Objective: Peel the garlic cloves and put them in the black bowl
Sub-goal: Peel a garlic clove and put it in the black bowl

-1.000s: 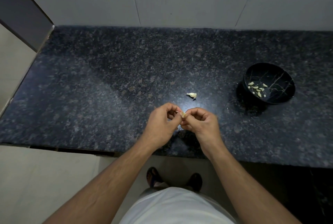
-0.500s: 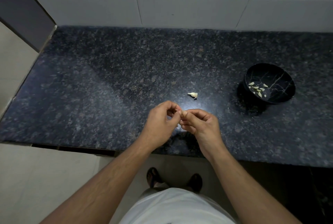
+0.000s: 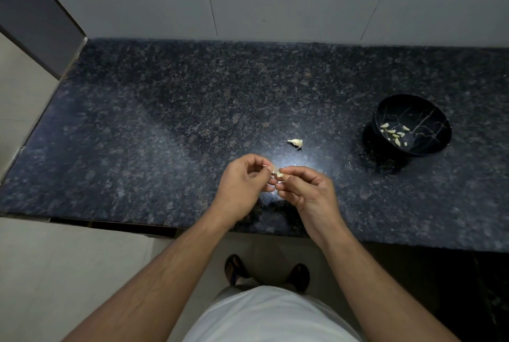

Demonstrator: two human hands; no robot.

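Speckled dark granite counter (image 3: 165, 126), polished and catching a glare near the front edge. Over that edge, left hand (image 3: 242, 187) and right hand (image 3: 308, 193) meet fingertip to fingertip, both curled and pinching one small pale garlic clove (image 3: 277, 173). Another papery clove (image 3: 295, 142) lies just behind them. Toward the right end sits the round, glossy black bowl (image 3: 429, 146), peeled cloves (image 3: 394, 133) inside. Broad bare stone stretches left.
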